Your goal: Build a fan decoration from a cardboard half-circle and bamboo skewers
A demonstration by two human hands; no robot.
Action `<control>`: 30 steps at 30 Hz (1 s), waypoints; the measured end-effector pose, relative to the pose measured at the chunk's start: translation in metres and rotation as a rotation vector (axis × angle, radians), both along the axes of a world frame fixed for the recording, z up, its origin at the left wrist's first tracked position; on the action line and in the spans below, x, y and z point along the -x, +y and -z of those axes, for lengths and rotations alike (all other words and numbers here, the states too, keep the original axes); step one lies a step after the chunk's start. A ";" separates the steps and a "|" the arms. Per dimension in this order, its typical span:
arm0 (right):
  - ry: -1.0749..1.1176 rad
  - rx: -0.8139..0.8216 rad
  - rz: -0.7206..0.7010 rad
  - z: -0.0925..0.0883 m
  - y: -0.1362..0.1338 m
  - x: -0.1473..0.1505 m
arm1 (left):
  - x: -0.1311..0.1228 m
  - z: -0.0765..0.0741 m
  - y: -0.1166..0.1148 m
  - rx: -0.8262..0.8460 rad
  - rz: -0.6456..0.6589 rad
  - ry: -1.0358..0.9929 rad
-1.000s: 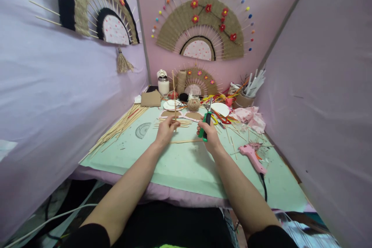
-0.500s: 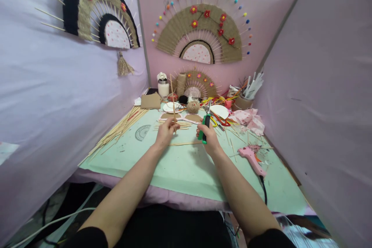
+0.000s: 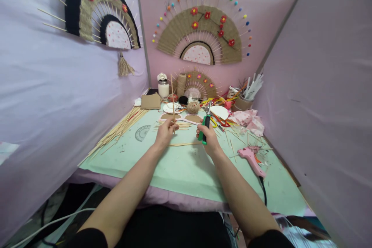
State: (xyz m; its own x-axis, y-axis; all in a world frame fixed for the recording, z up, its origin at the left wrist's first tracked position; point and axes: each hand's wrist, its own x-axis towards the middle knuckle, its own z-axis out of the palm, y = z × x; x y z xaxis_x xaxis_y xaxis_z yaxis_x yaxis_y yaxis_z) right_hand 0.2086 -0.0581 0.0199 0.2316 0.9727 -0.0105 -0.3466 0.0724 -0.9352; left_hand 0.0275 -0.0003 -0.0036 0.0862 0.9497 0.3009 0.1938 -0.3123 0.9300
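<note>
Backdrop: a pink panel at 12 o'clock bears a large woven fan (image 3: 171, 38) with red flowers; a black-edged fan (image 3: 72, 4) hangs at 10 o'clock.
Tabletop: a pale green cover (image 3: 186, 170); clock positions run from its middle, 12 at the far edge.
Left hand (image 3: 165, 133): at 10 o'clock, thumb and fingers pinching a thin wooden stick (image 3: 172, 89) near its lower end.
Held stick: nearly upright, well apart from the pliers.
Right hand (image 3: 210, 138): at 2 o'clock, fingers wrapped round the green-and-black handles of the pliers (image 3: 207, 123).
Pliers: nose towards 12 o'clock; whether the jaws are parted is too small to tell.
Sticks on the table: a row of short sticks (image 3: 185, 126) just beyond the hands; a long-stick pile (image 3: 114, 135) at 10 o'clock.
Protractor (image 3: 142, 133): between that pile and the left hand.
Pink glue gun (image 3: 252, 159): 3 o'clock.
Twine ball (image 3: 193, 107): 12 o'clock.
</note>
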 end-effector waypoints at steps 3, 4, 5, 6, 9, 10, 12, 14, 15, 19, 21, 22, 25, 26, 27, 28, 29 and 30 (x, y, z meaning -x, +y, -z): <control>0.001 0.003 0.006 -0.001 -0.001 0.000 | 0.000 0.000 -0.001 -0.007 -0.011 0.019; 0.002 0.003 0.006 -0.002 -0.001 0.001 | 0.000 0.000 -0.001 -0.008 -0.013 0.019; 0.002 0.003 0.005 -0.002 -0.002 0.001 | 0.000 0.000 -0.001 -0.012 -0.015 0.018; 0.002 0.002 0.007 -0.002 -0.002 0.001 | 0.000 -0.001 -0.002 -0.018 -0.014 0.016; 0.007 0.000 0.008 -0.002 -0.001 0.000 | 0.002 -0.002 -0.002 -0.043 -0.006 -0.009; 0.009 -0.001 0.005 -0.002 -0.001 0.000 | 0.002 -0.002 -0.002 -0.043 -0.002 -0.013; 0.012 0.000 0.001 -0.001 0.000 0.000 | 0.002 -0.002 -0.002 -0.023 0.004 -0.002; 0.013 0.002 -0.002 0.000 0.001 0.000 | 0.001 -0.001 -0.001 0.001 -0.001 0.030; 0.012 0.003 -0.001 0.000 0.001 0.000 | 0.001 -0.001 0.000 0.007 -0.006 0.042; -0.004 -0.001 0.003 -0.002 -0.001 0.001 | 0.001 0.000 0.000 -0.001 -0.016 0.056; -0.010 -0.005 -0.004 -0.003 -0.002 0.001 | 0.000 0.000 0.000 0.000 -0.011 0.050; -0.013 -0.004 -0.008 -0.004 -0.003 0.001 | 0.000 0.000 -0.001 0.001 -0.008 0.045; -0.015 -0.004 -0.010 -0.004 -0.003 0.002 | 0.000 0.000 -0.001 -0.006 0.004 0.041; -0.015 -0.005 -0.008 -0.004 -0.003 0.002 | 0.001 0.000 -0.001 -0.013 0.008 0.046; -0.014 -0.004 -0.006 -0.004 -0.003 0.001 | 0.001 0.000 -0.001 -0.022 0.010 0.053; -0.013 -0.004 -0.004 -0.003 -0.002 0.001 | 0.002 0.001 -0.001 -0.032 0.009 0.059; -0.012 -0.003 -0.003 -0.003 -0.002 0.001 | 0.002 0.001 -0.001 -0.043 0.005 0.062; -0.012 -0.002 -0.004 -0.002 -0.002 0.001 | 0.003 0.002 -0.001 -0.053 0.000 0.061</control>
